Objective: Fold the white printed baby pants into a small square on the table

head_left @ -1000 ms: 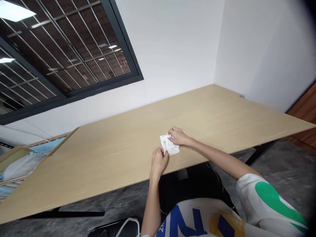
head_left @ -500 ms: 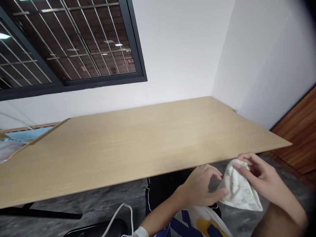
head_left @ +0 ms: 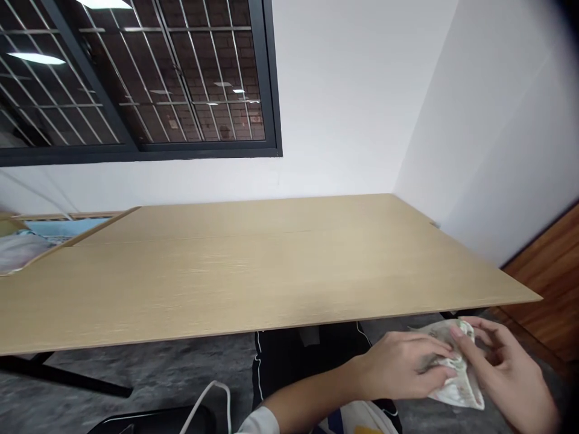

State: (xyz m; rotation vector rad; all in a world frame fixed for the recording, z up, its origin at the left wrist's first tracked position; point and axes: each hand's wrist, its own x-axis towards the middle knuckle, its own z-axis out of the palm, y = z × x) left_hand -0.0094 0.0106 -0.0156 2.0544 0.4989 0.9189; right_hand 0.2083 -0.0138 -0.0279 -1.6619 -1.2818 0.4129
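Note:
A small white cloth piece [head_left: 461,392] with a faint green and coloured print is held just off the table's front edge, low at the right. Its folds hide what kind of item it is. My right hand [head_left: 509,364] grips its upper right side, thumb on the front face. From the left, my left hand [head_left: 400,364] pinches the cloth's middle between thumb and fingers. Part of the cloth shows above my left fingers, and a lower corner hangs beneath both hands.
A long light-wood table [head_left: 271,265] spans the view ahead of me. At its far left is a bin-like space with blue and whitish material [head_left: 27,247]. A white cable [head_left: 205,392] loops over a black object [head_left: 154,421] at the lower left. A barred window [head_left: 181,78] is above.
My left hand has moved right and closed on the cloth, which now looks more bunched. Both hands sit lower in the view, and the camera has tilted and turned slightly.

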